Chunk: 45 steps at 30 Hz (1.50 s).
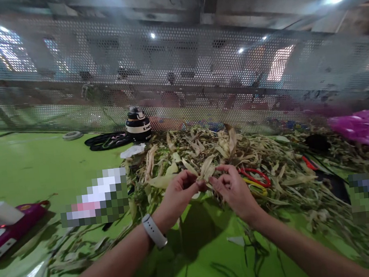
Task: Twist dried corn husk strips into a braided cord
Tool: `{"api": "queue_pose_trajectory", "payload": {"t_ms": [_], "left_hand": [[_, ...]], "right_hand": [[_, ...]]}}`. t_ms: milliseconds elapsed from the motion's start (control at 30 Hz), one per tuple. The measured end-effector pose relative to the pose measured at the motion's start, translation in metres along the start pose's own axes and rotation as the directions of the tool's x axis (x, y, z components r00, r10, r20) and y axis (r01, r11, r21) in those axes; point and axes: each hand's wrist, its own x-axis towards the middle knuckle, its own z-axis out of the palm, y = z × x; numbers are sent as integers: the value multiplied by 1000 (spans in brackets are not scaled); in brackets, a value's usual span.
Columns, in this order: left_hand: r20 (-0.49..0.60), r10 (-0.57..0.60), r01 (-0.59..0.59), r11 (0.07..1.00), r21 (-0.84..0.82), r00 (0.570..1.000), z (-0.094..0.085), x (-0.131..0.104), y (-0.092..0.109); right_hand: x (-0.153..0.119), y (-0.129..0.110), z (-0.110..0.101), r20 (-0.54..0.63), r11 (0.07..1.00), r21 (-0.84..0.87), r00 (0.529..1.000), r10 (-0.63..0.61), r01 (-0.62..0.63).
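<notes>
My left hand (179, 191), with a pale watch strap on its wrist, is closed in a pinch at the base of some dried yellowish leaves (207, 167). From the other side my right hand (233, 188) pinches the same leaves, its fingertips close to the left ones. The exact point of the grip is hidden by the fingers. Behind and around both hands spreads a big heap of dried leaves and stems (273, 155). Just beyond my right hand, red-handled scissors (265, 177) lie in the heap, with a yellow handle (257, 188) beside them.
A black bottle with a white band (138, 127) stands at the back, near a black flat item (106, 140) and white tissue (133, 151). A purple device (18, 228) sits left on the green table (44, 163). Pink plastic (364, 124) lies right. A perforated metal screen (170, 69) runs behind.
</notes>
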Motion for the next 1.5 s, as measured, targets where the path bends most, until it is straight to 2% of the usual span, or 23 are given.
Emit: {"api": "queue_pose_trajectory", "payload": {"t_ms": [100, 200, 300, 367, 433, 533, 600, 700, 833, 933, 1000, 1067, 1167, 1233, 1333, 1433, 1500], "left_hand": [[-48, 9, -9, 1000, 0, 999, -3, 2, 3], [-59, 23, -23, 1000, 9, 998, -4, 3, 3], [-74, 18, -18, 1000, 1, 997, -5, 3, 2], [-64, 9, -11, 1000, -27, 998, -5, 3, 1], [-48, 0, -2, 999, -50, 999, -4, 3, 1], [-42, -15, 12, 998, -57, 999, -3, 2, 0], [-46, -20, 18, 999, -52, 999, -3, 3, 0], [-61, -25, 23, 999, -33, 998, -4, 4, 0], [-89, 4, 3, 997, 76, 996, -7, 6, -4], [-7, 73, -69, 966, 250, 997, -7, 5, -3], [90, 128, -152, 922, 356, 988, -7, 2, 0], [178, 180, -241, 874, 422, 967, -6, -1, 6], [256, 206, -305, 837, 453, 944, -6, -3, 13], [250, 172, -267, 865, 424, 953, -6, -4, 15], [226, 48, -105, 963, 247, 973, -3, -5, 13], [203, -38, 23, 997, 72, 978, 3, -7, 7], [153, -17, 9, 999, 53, 988, 7, -7, 1]], "right_hand": [[-2, 0, 1, 27, 999, -37, 1000, 7, -6], [-4, 0, 1, 31, 966, -230, 993, -116, 120], [-6, -1, 0, 75, 840, -438, 944, -320, 320], [-7, -2, -1, 75, 769, -533, 925, -372, 352], [-7, -1, 0, 62, 770, -551, 936, -348, 322], [-6, 0, 1, 83, 827, -474, 950, -300, 303], [-5, 0, 0, 94, 814, -475, 939, -331, 334], [-4, -1, -1, 109, 707, -579, 897, -428, 407], [-5, -3, -4, 226, 507, -704, 834, -503, 497], [-4, -5, -8, 260, 356, -775, 776, -574, 522], [-2, -5, -11, 255, 313, -786, 740, -622, 534], [1, -4, -13, 239, 346, -766, 741, -628, 541], [3, -2, -13, 168, 515, -703, 818, -550, 490], [2, -3, -11, 101, 653, -635, 883, -458, 411], [-1, -5, -7, 21, 813, -510, 949, -314, 280], [-4, -7, -3, -28, 896, -401, 976, -218, 189], [-6, -6, -1, -44, 933, -330, 985, -168, 144]]}}
